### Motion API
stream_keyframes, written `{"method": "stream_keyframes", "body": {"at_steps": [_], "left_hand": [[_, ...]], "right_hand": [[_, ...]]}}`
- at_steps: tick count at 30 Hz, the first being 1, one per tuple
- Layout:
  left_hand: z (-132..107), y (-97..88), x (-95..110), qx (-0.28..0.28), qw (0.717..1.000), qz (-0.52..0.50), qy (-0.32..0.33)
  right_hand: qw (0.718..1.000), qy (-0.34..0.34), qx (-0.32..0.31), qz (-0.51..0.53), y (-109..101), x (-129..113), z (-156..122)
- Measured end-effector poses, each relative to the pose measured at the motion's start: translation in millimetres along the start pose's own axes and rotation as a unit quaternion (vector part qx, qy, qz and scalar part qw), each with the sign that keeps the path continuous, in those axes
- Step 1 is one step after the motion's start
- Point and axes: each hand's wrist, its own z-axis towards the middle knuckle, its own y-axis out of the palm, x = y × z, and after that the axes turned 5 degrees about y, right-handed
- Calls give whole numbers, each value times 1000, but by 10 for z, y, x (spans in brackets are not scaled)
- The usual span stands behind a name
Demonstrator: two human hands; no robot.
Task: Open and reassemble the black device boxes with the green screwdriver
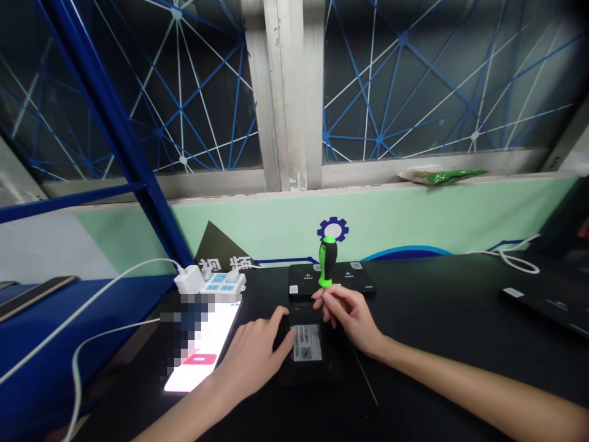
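A black flat box-shaped device (pixel 331 367) with a white printed label (pixel 307 342) lies on the black table. My left hand (pixel 257 350) holds it from the left, thumb over the label's edge and index finger near the far end. The other fingers of that hand are curled and partly hidden. My right hand (pixel 350 316) pinches the shaft of a screwdriver (pixel 327 261) with a green and black handle. The screwdriver stands upright over the far right part of the device; its tip is hidden by my fingers.
Behind the device lie black boxes (pixel 301 282). To the left are a lit phone (pixel 202 362), a power strip (pixel 225 282) with a white charger (pixel 189 280), and white cables (pixel 78 368). Another black box (pixel 547 310) lies at right. A green packet (pixel 446 177) rests on the windowsill.
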Motion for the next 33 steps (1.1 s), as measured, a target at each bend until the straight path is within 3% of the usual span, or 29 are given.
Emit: {"method": "stream_keyframes", "body": {"at_steps": [16, 25, 33], "left_hand": [[-6, 12, -14, 0, 1000, -5, 2], [12, 22, -13, 2, 1000, 3, 3], [8, 26, -25, -1, 1000, -2, 6]], "right_hand": [[997, 57, 27, 41, 21, 22, 32], [1000, 15, 1, 14, -11, 25, 7], [999, 20, 32, 6, 9, 63, 21]]}}
